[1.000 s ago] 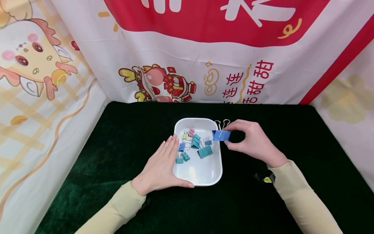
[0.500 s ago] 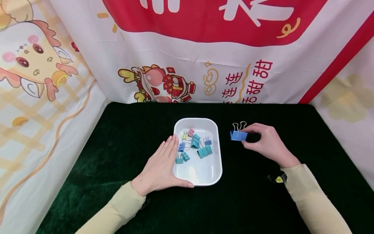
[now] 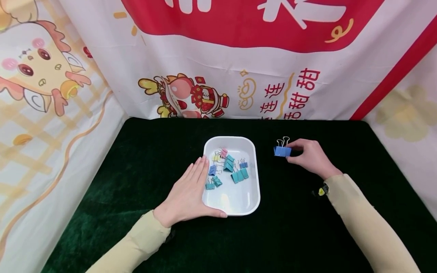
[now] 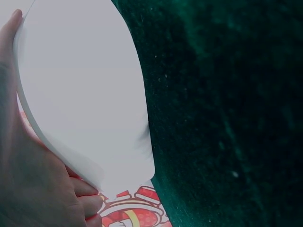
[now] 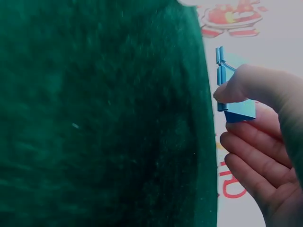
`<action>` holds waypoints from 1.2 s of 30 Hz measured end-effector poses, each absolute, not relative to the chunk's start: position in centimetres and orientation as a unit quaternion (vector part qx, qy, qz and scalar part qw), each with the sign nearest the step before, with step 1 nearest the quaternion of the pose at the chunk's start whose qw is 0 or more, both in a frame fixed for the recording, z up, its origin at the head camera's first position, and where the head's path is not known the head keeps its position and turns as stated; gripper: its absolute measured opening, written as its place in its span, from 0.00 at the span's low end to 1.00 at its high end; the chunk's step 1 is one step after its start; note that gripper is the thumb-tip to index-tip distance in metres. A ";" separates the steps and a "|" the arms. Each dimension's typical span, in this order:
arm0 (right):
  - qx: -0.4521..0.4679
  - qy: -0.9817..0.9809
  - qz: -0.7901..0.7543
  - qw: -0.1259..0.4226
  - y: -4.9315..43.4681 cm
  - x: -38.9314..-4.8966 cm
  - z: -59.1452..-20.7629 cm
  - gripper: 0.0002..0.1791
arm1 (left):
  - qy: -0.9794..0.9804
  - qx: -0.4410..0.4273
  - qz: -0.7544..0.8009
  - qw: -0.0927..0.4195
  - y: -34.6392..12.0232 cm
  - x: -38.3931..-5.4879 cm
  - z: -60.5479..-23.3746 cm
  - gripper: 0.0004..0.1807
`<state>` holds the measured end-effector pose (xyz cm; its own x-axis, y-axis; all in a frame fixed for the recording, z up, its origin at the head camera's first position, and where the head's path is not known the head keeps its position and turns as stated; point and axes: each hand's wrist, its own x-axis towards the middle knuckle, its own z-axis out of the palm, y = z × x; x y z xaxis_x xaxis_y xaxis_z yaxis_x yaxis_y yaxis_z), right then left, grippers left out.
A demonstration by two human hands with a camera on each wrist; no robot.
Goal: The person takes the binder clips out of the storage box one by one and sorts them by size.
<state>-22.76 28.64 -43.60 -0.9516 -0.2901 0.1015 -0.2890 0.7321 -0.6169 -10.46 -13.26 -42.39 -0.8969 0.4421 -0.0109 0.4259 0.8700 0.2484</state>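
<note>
A large blue binder clip (image 3: 282, 151) with its wire handles up is pinched between thumb and fingers of my right hand (image 3: 312, 157), to the right of the tray. The right wrist view shows the thumb across the blue clip (image 5: 239, 111). My left hand (image 3: 187, 193) rests against the left side of a white tray (image 3: 235, 199), fingers straight along the rim and thumb at the near edge. In the left wrist view that hand (image 4: 38, 175) lies along the tray's wall (image 4: 85, 94). Inside are teal clips (image 3: 240, 175), small blue clips (image 3: 243, 164), a pink clip (image 3: 223, 152) and a yellow one (image 3: 216, 157).
Dark green cloth (image 3: 273, 235) covers the table under the tray. A printed white and red curtain (image 3: 218, 60) hangs behind the far edge, with more printed cloth (image 3: 51, 132) along the left and plainer cloth (image 3: 409, 125) at the right.
My right hand has carried the blue binder clip from the tray's right rim out to the right, then slightly farther back. My left hand and the tray have stayed in place.
</note>
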 end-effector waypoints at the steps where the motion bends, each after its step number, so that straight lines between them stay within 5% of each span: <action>1: -0.155 0.931 -0.329 0.002 28.6 -23.1 -43.7 0.20 | 0.966 0.225 0.121 0.033 -13.2 -10.5 -42.4 0.80; 21: -0.141 0.940 -0.308 0.049 28.0 -26.3 -44.8 0.21 | 0.965 0.231 0.119 0.029 -13.3 -10.4 -42.5 0.80; 36: -0.144 0.940 -0.309 -0.018 26.1 -24.0 -40.5 0.31 | 0.965 0.231 0.122 0.024 -13.4 -10.5 -42.4 0.80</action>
<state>-24.04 26.05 -40.52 -0.9578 -0.2594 0.1234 -0.2820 0.7673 -0.5760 -10.50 -13.40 -42.45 -0.8921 0.4516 0.0099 0.4398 0.8634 0.2472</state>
